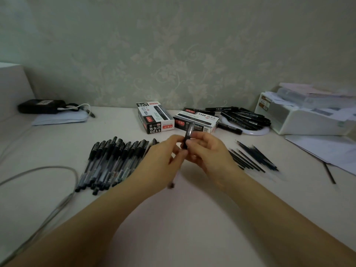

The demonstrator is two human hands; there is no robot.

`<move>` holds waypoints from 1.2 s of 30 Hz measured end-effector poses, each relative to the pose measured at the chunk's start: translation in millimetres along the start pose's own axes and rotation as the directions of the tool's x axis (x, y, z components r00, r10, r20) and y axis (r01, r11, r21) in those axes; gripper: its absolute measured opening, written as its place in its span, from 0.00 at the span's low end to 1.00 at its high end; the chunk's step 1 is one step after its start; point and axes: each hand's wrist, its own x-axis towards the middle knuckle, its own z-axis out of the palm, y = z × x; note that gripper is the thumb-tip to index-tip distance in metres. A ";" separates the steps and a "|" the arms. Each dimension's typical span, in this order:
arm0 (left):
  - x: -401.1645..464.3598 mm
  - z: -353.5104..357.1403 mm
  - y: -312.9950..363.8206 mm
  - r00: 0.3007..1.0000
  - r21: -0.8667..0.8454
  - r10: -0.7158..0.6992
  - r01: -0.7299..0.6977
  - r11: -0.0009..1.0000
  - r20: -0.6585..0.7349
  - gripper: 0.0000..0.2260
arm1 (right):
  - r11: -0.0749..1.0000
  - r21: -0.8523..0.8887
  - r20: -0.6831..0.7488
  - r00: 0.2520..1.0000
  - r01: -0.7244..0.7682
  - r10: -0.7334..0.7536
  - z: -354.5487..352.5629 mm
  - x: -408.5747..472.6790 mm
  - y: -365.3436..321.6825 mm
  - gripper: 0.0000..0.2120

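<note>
My pen (pixel 188 134) is up just in front of the right box (pixel 196 120), pinched in the curled fingers of my left hand (pixel 159 160) and right hand (pixel 208 151). I'd steady the barrel and twist gently.

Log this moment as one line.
left hand: grips pen | right hand: pinches pen | pen pile: table left | refills: table right

Dim flat light, dark corners; right hand (pixel 209 151), refills (pixel 252 158) motion-blurred (wide-angle edges bend).
</note>
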 end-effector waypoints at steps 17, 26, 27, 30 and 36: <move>-2.7 0.7 -5.1 0.996 0.328 0.079 -0.058 0.943 -0.051 0.15 | 0.995 -0.093 0.149 0.988 -0.023 0.037 -9.1 -1.8 9.3 0.12; 2.5 -1.9 -9.2 0.978 0.543 -0.079 0.175 0.821 -0.194 0.32 | 0.996 -0.089 0.086 0.996 0.013 -0.005 -10.1 -3.0 10.9 0.09; 2.9 -3.4 -10.0 0.977 0.552 -0.078 0.176 0.815 -0.197 0.33 | 0.994 -0.106 0.065 0.997 0.035 -0.028 -11.7 -2.6 10.3 0.09; 1.7 -3.5 -9.4 0.983 0.531 -0.061 0.144 0.835 -0.172 0.31 | 0.968 -0.218 -0.037 0.991 0.121 -0.132 -19.4 1.0 8.0 0.07; -3.9 -4.4 -12.3 0.994 0.342 -0.063 0.091 0.935 -0.093 0.07 | 0.505 -0.827 0.099 0.948 0.247 -0.301 -30.0 1.6 19.1 0.07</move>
